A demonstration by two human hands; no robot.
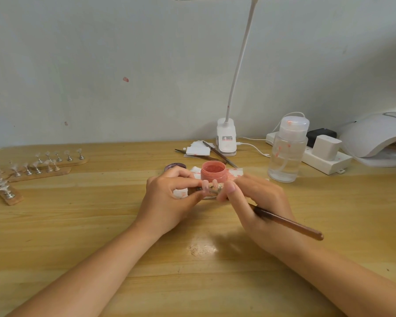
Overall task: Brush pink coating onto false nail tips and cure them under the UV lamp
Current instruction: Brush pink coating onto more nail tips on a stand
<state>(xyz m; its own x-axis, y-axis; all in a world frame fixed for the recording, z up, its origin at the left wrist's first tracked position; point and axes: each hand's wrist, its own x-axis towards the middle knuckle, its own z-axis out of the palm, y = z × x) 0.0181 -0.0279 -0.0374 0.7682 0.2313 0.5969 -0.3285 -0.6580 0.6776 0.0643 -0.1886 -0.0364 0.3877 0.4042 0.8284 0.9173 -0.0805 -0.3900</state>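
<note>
An open jar of pink coating [213,171] stands on a stained white wipe [236,172] at the middle of the table. In front of it my left hand [169,197] grips a wooden strip of nail tips [209,188] by its left end. My right hand [254,200] holds a brown brush [288,223], its handle pointing back right; the blurred fingers meet the strip's right end and hide the bristles. The white UV lamp [375,138] sits at the far right edge.
Several wooden strips with clear nail tips on metal stands [55,160] lie at the left. A jar lid [175,167], tweezers and paper pieces [198,151], a clip lamp [225,139], a clear pump bottle [286,149] and a power strip [325,159] line the back.
</note>
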